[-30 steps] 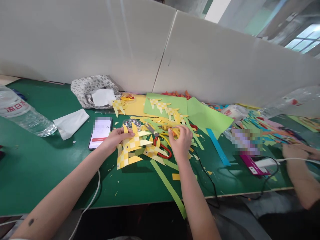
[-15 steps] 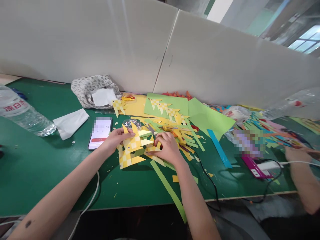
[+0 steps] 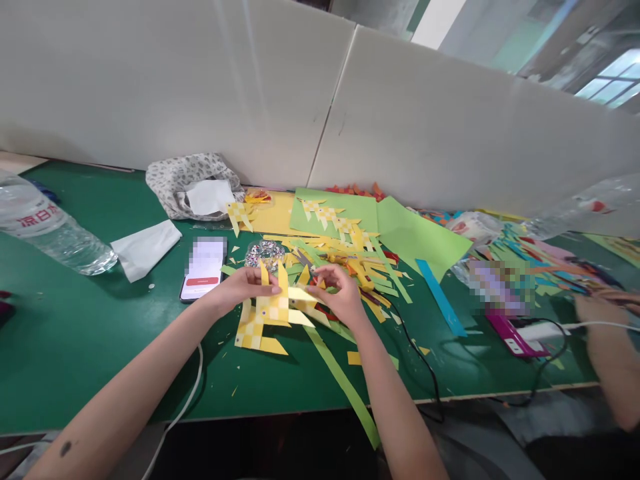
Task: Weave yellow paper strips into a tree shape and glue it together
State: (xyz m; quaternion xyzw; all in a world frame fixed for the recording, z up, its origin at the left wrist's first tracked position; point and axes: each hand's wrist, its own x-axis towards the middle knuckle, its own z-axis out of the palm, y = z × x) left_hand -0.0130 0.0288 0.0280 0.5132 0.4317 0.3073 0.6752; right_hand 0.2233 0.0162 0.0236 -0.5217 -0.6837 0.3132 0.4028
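Observation:
My left hand point(image 3: 247, 285) is closed, pinching a woven paper fish point(image 3: 273, 308) in yellow and pale checks with pointed strips and a small dark eye. Another checked fish point(image 3: 249, 333) lies just below it, partly overlapped. My right hand point(image 3: 339, 293) has its thumb and forefinger at the pale strips on the fish's right side and seems to pinch one. Behind them on the table are a round clear case of googly eyes point(image 3: 264, 254), scissors point(image 3: 303, 259) and yellow and green paper strips point(image 3: 367, 273).
Several finished fish lie on a green sheet point(image 3: 313, 223) at the back. A phone point(image 3: 204, 267), a folded tissue point(image 3: 146, 250) and a water bottle point(image 3: 60, 230) are on the left. To the right are a blue strip point(image 3: 440, 297), a magenta power bank point(image 3: 515, 337) and a co-worker's arm point(image 3: 607, 353).
My right hand has moved off a separate fish to the strips of the fish in my left hand. That held fish has shifted slightly right and turned upright.

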